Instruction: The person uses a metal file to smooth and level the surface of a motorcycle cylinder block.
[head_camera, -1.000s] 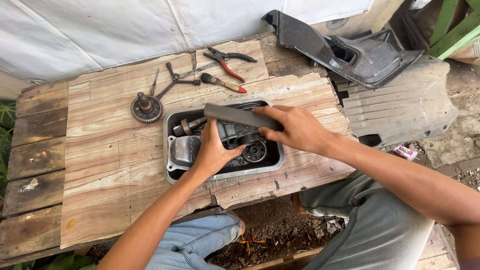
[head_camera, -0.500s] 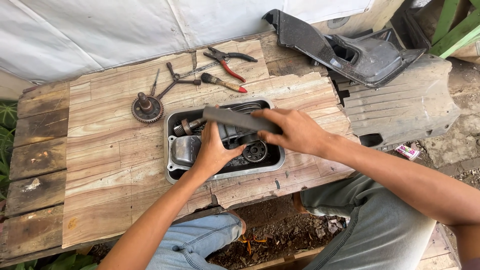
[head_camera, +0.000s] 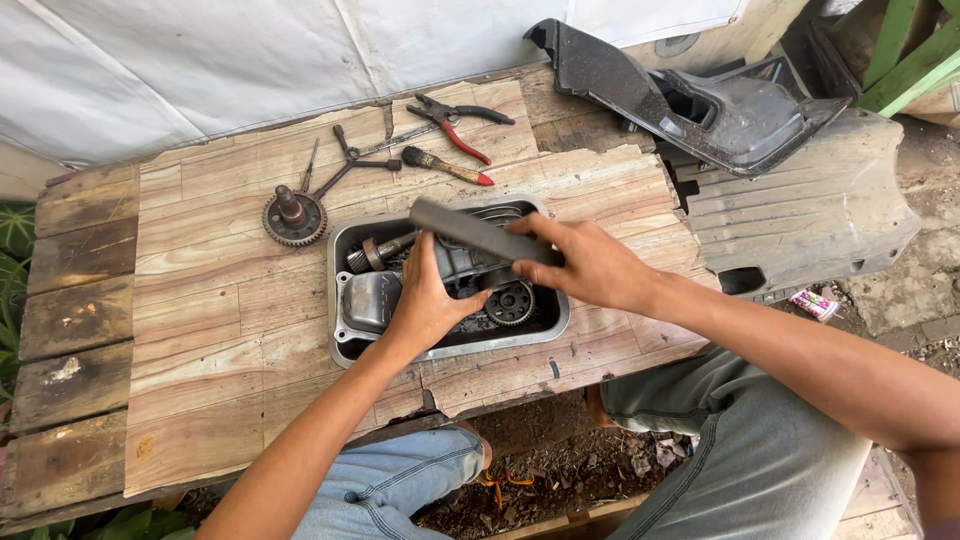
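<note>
Item one: tray (head_camera: 345, 300), metal, rectangular, lying flat on the wooden table (head_camera: 200, 330); we take it as our landmark. Inside it, oily engine parts: a toothed gear (head_camera: 512, 303) toward its near right corner, a shiny cover (head_camera: 370, 300) at its left end, a splined shaft (head_camera: 372, 254) along its far left side.

Item two: bar (head_camera: 470, 230), flat, dark grey, held slantwise over the tray's far half, its left end raised above the tray's far rim.

Item three: our right hand (head_camera: 590, 265), over the tray's right end, fingers clamped on the bar's right end.

Item four: our left hand (head_camera: 430, 300), over the tray's middle, fingers closed on a grey metal part (head_camera: 462, 262) beneath the bar; we cannot tell whether this hand also touches the bar.

Item five: sprocket (head_camera: 295, 217) with a stub shaft, on the table just beyond the tray's far left corner.

Item six: pliers (head_camera: 455, 120), red-handled, well beyond the tray's far side; a brush (head_camera: 445, 166) with a red tip between them and the tray.

Item seven: T-wrench (head_camera: 350, 160) and a thin rod (head_camera: 310, 165), beyond the tray, near the sprocket.

Item eight: plastic fairing (head_camera: 700, 100), dark and dusty, beyond the tray's right end, off the table's far right corner.
</note>
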